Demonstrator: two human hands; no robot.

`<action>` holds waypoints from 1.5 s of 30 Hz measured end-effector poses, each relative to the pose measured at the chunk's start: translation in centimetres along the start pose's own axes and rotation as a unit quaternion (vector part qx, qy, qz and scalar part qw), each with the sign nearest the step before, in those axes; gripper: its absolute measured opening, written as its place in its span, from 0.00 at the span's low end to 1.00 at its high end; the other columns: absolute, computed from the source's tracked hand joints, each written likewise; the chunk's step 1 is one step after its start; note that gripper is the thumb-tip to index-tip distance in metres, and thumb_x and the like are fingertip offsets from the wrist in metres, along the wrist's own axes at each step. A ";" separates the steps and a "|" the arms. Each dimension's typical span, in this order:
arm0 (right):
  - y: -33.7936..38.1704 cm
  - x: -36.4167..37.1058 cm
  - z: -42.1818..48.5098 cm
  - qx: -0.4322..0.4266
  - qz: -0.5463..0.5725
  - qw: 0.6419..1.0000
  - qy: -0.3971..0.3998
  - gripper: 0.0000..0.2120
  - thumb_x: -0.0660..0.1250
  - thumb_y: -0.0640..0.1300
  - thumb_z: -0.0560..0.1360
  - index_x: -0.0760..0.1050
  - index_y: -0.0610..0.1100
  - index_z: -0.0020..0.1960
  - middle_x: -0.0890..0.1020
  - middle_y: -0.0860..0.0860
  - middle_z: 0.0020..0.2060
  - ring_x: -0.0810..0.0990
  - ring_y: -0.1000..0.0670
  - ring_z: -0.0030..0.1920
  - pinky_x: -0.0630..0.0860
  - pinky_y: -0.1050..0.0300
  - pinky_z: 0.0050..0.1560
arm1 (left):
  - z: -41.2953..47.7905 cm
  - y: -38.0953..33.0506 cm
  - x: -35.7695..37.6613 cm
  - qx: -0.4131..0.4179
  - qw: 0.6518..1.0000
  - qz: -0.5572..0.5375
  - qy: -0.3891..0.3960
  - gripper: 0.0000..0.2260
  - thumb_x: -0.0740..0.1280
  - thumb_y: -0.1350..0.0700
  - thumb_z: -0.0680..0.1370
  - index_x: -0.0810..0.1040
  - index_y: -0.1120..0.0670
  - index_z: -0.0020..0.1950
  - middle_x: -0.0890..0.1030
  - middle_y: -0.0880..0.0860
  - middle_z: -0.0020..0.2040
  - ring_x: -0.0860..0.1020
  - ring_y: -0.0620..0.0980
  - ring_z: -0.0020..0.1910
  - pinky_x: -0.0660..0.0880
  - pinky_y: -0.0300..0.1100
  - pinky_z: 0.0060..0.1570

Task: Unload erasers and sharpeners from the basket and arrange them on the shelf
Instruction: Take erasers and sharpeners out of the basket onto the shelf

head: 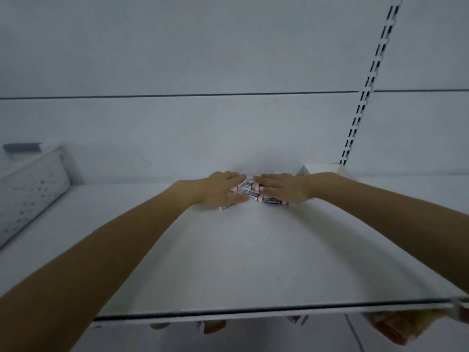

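Note:
Several small white erasers with dark and red printed sleeves lie in a cluster at the back of the white shelf, close to the rear wall. My left hand rests flat on the left side of the cluster, fingers straight and pointing right. My right hand lies flat on the right side, fingers straight and pointing left. The fingertips of both hands nearly meet over the erasers. Part of the cluster is hidden under my palms. The basket is out of view.
A perforated white panel leans at the shelf's left end. A slotted upright runs up the back wall at right, with white brackets at its base. Blurred orange packages show below the shelf's front edge.

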State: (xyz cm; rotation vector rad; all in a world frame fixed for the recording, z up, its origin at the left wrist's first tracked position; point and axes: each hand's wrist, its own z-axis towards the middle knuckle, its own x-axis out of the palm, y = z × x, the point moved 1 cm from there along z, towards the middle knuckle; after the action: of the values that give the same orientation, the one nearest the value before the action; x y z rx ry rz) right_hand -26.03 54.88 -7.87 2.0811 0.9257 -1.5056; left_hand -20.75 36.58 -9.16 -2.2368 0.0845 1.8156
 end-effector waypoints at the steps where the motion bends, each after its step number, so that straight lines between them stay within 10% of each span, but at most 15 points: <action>1: -0.1 0.2 -0.3 0.007 0.032 0.999 -0.014 0.22 0.44 0.45 0.82 0.48 0.42 0.75 0.42 0.42 0.75 0.43 0.43 0.75 0.48 0.48 0.73 | -0.2 -0.1 0.9 -0.011 1.000 -0.013 -0.010 0.40 0.48 0.27 0.70 0.49 0.49 0.76 0.53 0.48 0.76 0.49 0.51 0.76 0.52 0.50 0.73; 18: -0.5 1.6 -1.3 -0.092 0.037 0.989 -0.107 0.30 0.48 0.62 0.78 0.39 0.56 0.74 0.43 0.47 0.76 0.43 0.46 0.75 0.43 0.46 0.74 | -1.2 -2.6 -0.1 -0.165 0.976 0.140 -0.005 0.31 0.37 0.36 0.77 0.45 0.48 0.76 0.43 0.48 0.77 0.45 0.50 0.76 0.47 0.54 0.73; 26: 2.5 -3.7 -2.2 -0.212 0.071 0.961 -0.166 0.24 0.58 0.51 0.78 0.58 0.53 0.73 0.65 0.51 0.70 0.62 0.50 0.70 0.58 0.55 0.70 | -7.6 -0.8 -8.1 -0.126 0.960 0.236 -0.085 0.26 0.42 0.40 0.79 0.55 0.46 0.75 0.57 0.46 0.76 0.55 0.48 0.75 0.51 0.48 0.73; 33: 12.5 -8.7 -1.2 -0.288 0.065 0.929 -0.222 0.17 0.61 0.50 0.77 0.70 0.51 0.65 0.77 0.49 0.56 0.76 0.51 0.52 0.71 0.57 0.56 | -18.5 2.9 -12.3 -0.138 0.951 0.228 -0.154 0.28 0.42 0.37 0.77 0.65 0.46 0.71 0.70 0.48 0.70 0.67 0.50 0.68 0.62 0.48 0.68; 45: 31.3 -12.8 -0.3 -0.360 0.088 0.885 -0.283 0.16 0.62 0.50 0.77 0.72 0.49 0.63 0.77 0.50 0.55 0.76 0.53 0.50 0.68 0.62 0.49 | -37.1 13.5 -10.9 -0.252 0.934 0.139 -0.211 0.28 0.45 0.39 0.79 0.72 0.54 0.64 0.76 0.55 0.62 0.73 0.55 0.59 0.69 0.51 0.60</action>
State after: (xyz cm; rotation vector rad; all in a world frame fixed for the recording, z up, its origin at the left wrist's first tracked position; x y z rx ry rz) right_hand -5.98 29.74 2.61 1.0773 0.8490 -1.2822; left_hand 9.48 13.58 6.07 -2.1499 -0.1773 2.6925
